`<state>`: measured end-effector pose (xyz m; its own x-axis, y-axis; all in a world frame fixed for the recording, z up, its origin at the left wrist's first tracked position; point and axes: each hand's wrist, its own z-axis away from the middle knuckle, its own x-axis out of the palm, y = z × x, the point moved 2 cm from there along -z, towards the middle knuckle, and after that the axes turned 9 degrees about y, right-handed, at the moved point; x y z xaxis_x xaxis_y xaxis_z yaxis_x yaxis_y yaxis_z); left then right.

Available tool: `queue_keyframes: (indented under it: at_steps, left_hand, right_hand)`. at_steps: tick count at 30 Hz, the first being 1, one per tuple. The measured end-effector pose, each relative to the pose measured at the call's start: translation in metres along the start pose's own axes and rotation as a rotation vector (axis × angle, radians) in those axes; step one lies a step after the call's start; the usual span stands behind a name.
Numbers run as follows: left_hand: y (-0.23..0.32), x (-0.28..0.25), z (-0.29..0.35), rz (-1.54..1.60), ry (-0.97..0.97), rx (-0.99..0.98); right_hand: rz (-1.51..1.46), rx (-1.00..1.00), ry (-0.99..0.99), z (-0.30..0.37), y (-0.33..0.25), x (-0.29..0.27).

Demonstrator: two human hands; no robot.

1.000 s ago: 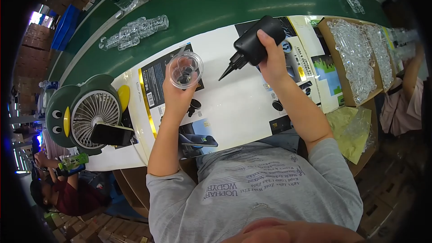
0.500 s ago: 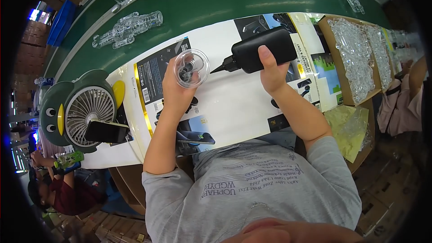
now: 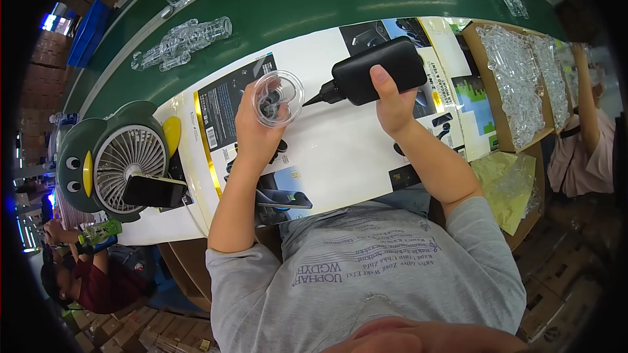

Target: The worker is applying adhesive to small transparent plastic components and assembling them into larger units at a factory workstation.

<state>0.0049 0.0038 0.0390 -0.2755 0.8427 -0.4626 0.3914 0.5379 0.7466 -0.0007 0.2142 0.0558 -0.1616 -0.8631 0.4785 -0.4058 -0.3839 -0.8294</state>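
Note:
My left hand [image 3: 260, 127] is closed around a clear round plastic piece [image 3: 294, 78], shaped like a cup with a wide rim. My fingers show blurred through its clear wall. A black squeeze bottle [image 3: 366, 73] with a pointed nozzle is gripped in my right hand [image 3: 395, 101], thumb on its near side. The bottle lies tilted, its tip pointing left at the rim of the clear piece. Whether tip and rim touch, I cannot tell. Below both hands lies a white printed cardboard sheet [image 3: 327, 157].
A penguin-shaped fan [image 3: 131, 167] with a phone [image 3: 154, 191] before it stands at left. Clear figure-like plastic parts [image 3: 190, 40] lie on the green conveyor belt [image 3: 281, 6]. At right, a cardboard box [image 3: 484, 59] holds many clear parts. Co-workers sit at both sides.
The black bottle has shifted slightly left, bringing its tip closer to the clear piece's rim. Clear parts on the belt have slid a little left. The co-worker's arm at right has moved.

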Motion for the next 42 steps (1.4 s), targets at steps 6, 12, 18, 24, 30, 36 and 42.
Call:
queue_keyframes:
  at_steps: [6, 12, 18, 24, 30, 36, 42]
  left_hand:
    - [0.000, 0.000, 0.000, 0.005, 0.001, 0.001]
    - [0.001, 0.000, -0.001, 0.000, 0.007, 0.026]
    - [0.003, -0.001, -0.001, 0.000, -0.003, 0.011]
    - [0.002, -0.002, 0.000, 0.003, -0.004, 0.006]
    - [0.002, -0.001, 0.000, -0.020, 0.004, 0.020]
    - [0.001, -0.001, 0.000, -0.047, 0.002, 0.050]
    - [0.003, -0.001, 0.000, -0.050, -0.005, 0.082]
  right_hand:
    - [-0.004, -0.013, 0.001, -0.001, 0.000, 0.000]
    - [0.057, 0.029, -0.046, -0.002, 0.005, -0.007]
    - [0.043, 0.014, -0.047, -0.003, 0.006, -0.008]
    - [0.061, 0.024, -0.038, -0.004, 0.006, -0.009]
    - [0.058, 0.016, -0.030, -0.005, 0.006, -0.009]
    - [0.043, 0.011, -0.027, -0.006, 0.006, -0.009]
    - [0.052, 0.010, -0.027, -0.008, 0.007, -0.011]
